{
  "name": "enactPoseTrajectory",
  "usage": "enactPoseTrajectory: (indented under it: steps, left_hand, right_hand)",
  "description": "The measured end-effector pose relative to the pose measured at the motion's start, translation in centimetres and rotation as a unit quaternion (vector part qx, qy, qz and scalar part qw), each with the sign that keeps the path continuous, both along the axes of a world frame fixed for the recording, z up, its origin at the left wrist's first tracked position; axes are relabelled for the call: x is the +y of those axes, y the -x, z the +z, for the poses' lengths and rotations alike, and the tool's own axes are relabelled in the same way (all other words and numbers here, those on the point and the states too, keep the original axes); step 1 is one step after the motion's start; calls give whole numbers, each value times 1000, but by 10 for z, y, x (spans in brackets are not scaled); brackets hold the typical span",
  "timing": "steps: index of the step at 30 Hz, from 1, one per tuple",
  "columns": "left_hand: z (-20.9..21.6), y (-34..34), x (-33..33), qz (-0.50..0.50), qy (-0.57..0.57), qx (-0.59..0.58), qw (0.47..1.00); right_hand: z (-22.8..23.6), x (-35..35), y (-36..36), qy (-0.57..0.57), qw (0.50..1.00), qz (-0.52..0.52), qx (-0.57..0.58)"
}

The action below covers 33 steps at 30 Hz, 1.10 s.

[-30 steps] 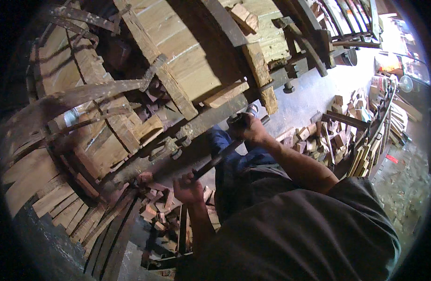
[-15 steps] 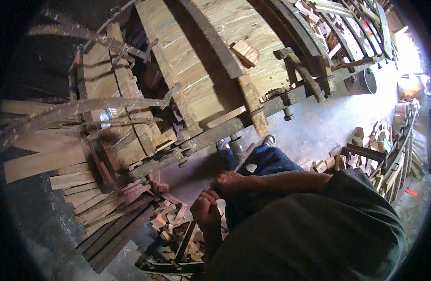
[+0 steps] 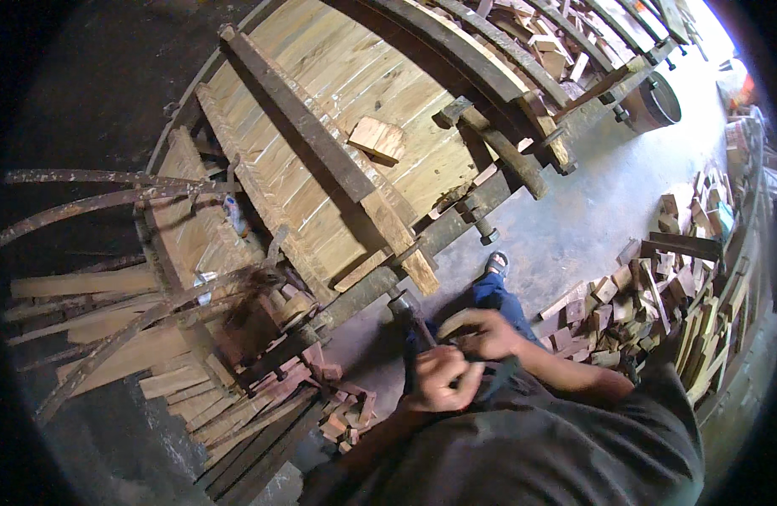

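My left hand is curled into a fist close in front of my chest, fingers wrapped round the dark handle of a hammer-like tool whose head points up toward the press. My right hand sits just beside it, touching or nearly touching, fingers bent around something small and dark; I cannot tell what it is, or whether that hand also grips the tool. Both forearms come in from my dark shirt at the bottom edge.

Below the hands my blue trouser leg runs out to a sandalled foot on the grey concrete floor.

Straight ahead of the tool's head is the near end of a long wooden clamp beam that lies across a big panel of pale glued planks. A heavy frame rail runs under the panel's lower edge, with bolts sticking out of it toward me. A loose block of wood rests on the panel, just beside the beam.

At my left, on the floor near the frame's lower corner, lies a heap of small reddish offcuts, and beyond it thin boards fan out under curved metal bands. At my right a large pile of short wood blocks is stacked against the wall. A dark round barrel stands by the far right end of the frame.
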<state>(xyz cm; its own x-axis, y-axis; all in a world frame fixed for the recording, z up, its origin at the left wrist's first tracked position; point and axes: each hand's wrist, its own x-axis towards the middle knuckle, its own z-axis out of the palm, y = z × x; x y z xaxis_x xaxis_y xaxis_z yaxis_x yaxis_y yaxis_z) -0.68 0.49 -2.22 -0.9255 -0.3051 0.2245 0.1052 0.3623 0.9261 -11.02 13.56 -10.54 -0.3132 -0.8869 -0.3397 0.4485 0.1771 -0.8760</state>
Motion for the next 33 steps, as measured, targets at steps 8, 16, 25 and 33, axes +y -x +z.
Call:
enactPoseTrajectory:
  steps: [8,16,25,33]
  left_hand:
    - [-60,14,6,-142,-71,54,986]
    - [-97,11,-2,-207,139,19,968]
    - [-92,61,15,-233,113,-49,965]
    - [-166,156,49,-207,87,-404,887]
  right_hand:
    - [116,-45,-45,-182,887,-347,244]
    - [103,-71,-62,-332,761,-330,449]
    - [69,-49,-4,-355,766,-406,351]
    - [-98,9,114,-406,789,-442,133]
